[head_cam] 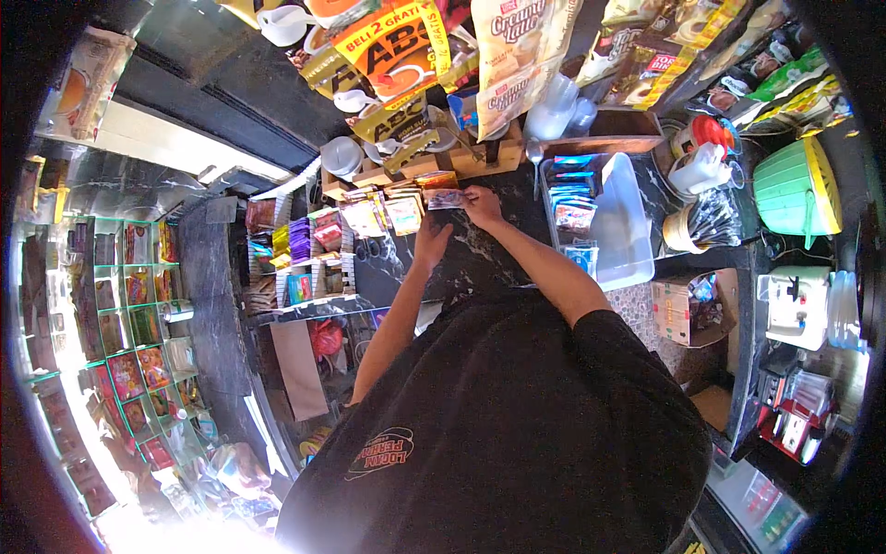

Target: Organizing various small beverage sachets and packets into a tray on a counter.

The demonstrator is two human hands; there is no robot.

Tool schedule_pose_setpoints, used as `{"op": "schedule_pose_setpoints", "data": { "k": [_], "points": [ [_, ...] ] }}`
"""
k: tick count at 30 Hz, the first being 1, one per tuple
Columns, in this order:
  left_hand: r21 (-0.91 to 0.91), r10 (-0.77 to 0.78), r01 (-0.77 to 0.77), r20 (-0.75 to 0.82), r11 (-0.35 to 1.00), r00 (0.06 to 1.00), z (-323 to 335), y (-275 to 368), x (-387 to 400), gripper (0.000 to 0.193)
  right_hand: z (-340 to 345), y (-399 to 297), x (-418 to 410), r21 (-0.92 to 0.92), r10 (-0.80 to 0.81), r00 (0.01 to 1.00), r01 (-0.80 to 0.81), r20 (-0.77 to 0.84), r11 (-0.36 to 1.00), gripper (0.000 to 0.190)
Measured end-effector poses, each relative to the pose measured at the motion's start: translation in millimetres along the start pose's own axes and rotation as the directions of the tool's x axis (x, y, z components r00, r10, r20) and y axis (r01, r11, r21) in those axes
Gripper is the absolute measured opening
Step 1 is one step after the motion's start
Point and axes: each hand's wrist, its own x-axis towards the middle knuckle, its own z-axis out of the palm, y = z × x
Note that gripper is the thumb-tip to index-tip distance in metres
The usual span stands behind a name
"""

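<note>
Above the black marbled counter [512, 194], my right hand [484, 207] grips the end of a small flat sachet [445, 199], seemingly a drink packet. Just below it, my left hand [432, 244] is raised with its fingers apart and appears to hold nothing. Standing rows of sachets [403, 211] lie left of the held packet, in front of a wooden rack [432, 165]. A clear plastic tub [626, 228], to the right of my hands, holds blue and red sachets [574, 197] along its left side.
A divided sachet organizer [304, 249] and scissors [374, 248] are on the left. Hanging ABC coffee packs [394, 55] and Creamy Latte packs [522, 62] crowd overhead. On the right are a spoon [535, 156], a cup of straws [682, 230] and a green bucket [789, 187].
</note>
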Motion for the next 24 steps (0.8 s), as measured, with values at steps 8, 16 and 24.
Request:
{"op": "schedule_pose_setpoints", "data": {
  "k": [8,16,24],
  "points": [
    [-0.077,0.033,-0.031,0.032,0.997,0.999,4.4,35.4,9.7,0.074,15.5,3.9,16.3,-0.060,0.004,1.000,-0.003,0.009,0.998,0.029],
    [-0.158,0.069,-0.060,0.054,0.986,0.996,12.2,36.2,5.9,0.067,3.6,7.3,8.0,0.045,0.055,0.998,-0.056,0.023,0.997,0.035],
    [-0.170,-0.103,0.094,-0.041,0.981,0.994,8.7,4.1,-21.8,0.066,12.7,43.5,11.0,0.202,0.046,0.999,-0.044,-0.007,0.978,0.024]
  ]
}}
